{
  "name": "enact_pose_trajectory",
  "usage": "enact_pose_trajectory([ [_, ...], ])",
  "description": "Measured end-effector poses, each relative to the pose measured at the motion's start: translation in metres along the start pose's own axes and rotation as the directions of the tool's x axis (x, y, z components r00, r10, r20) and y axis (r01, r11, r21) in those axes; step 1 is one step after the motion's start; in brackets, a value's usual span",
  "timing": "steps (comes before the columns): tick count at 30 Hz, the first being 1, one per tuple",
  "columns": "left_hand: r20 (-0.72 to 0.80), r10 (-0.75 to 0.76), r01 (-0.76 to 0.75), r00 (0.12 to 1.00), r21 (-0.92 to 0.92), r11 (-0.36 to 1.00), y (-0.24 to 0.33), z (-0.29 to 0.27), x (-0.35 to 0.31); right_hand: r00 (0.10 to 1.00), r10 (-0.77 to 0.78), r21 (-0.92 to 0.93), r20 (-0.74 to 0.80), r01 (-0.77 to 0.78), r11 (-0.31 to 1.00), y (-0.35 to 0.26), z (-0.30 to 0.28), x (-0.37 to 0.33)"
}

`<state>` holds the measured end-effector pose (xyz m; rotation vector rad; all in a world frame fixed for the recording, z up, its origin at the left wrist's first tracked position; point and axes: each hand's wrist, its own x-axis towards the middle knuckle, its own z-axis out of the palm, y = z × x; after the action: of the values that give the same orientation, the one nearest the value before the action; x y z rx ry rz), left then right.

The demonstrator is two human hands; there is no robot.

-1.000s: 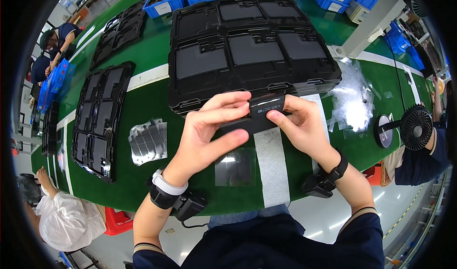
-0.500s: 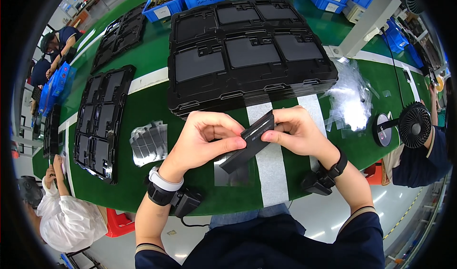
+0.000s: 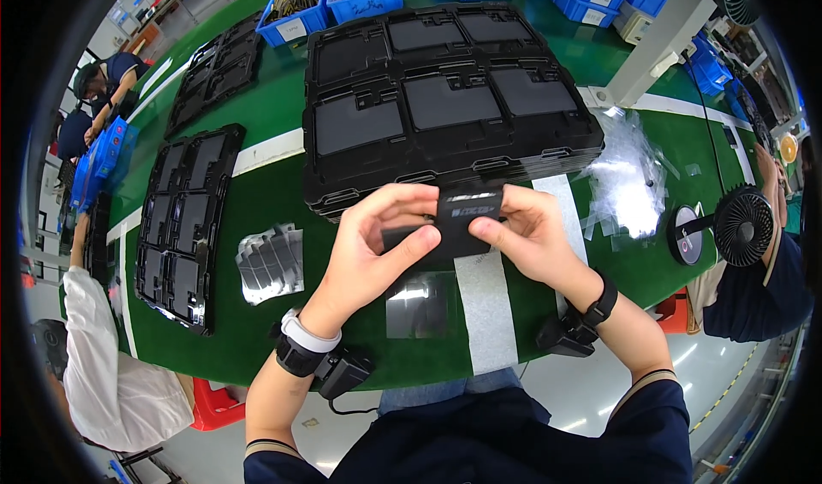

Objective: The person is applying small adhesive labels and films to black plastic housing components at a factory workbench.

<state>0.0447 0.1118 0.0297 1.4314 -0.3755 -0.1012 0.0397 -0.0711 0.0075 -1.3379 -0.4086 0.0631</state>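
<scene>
A flat black rectangular panel [image 3: 467, 237] with pale print and a shiny strip near its far edge is held up between my hands, above the near part of the table. My left hand [image 3: 377, 240] pinches its left side between thumb and fingers. On the right side my right hand [image 3: 537, 234] grips it, thumb across the front. Below it, clear film sheets [image 3: 418, 308] lie on the green mat. A fanned bunch of film strips [image 3: 271, 265] is left of my left hand. Beyond my hands stands a stack of black trays [image 3: 445, 154] with dark grey flat pieces in their pockets.
More black trays [image 3: 184, 218] lie at the left. A heap of clear film [image 3: 629, 180] and a small black fan [image 3: 741, 224] are at the right, near a metal post [image 3: 664, 47]. Blue bins [image 3: 366, 4] line the far side. Co-workers sit at both sides.
My hands have turned the panel from a steep slant to nearly level, its broad printed face now showing. At the left, the co-worker in white has stretched an arm forward.
</scene>
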Motion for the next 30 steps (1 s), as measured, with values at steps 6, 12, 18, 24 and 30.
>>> enact_pose_trajectory([
  [6,0.03,-0.065,0.063,0.997,0.064,0.996,-0.008,-0.011,-0.004,0.999,0.034,0.0,-0.028,-0.034,0.999,-0.005,-0.004,0.0],
  [12,0.033,-0.035,0.031,0.999,0.131,0.991,-0.007,-0.009,-0.003,0.999,0.012,-0.025,-0.03,-0.013,1.0,-0.015,-0.006,0.001],
  [18,0.07,-0.035,0.025,0.997,0.142,0.99,-0.006,-0.012,-0.004,0.974,-0.132,-0.423,0.184,0.2,0.884,-0.015,-0.02,0.003],
  [24,0.091,0.002,-0.016,0.996,0.163,0.987,-0.009,-0.014,-0.005,0.936,-0.217,-0.502,0.275,0.333,0.799,-0.013,-0.01,0.004],
  [30,0.014,0.055,-0.056,0.998,0.104,0.993,-0.011,-0.008,-0.004,0.978,-0.204,-0.286,0.048,0.209,0.935,-0.007,-0.012,0.001],
])
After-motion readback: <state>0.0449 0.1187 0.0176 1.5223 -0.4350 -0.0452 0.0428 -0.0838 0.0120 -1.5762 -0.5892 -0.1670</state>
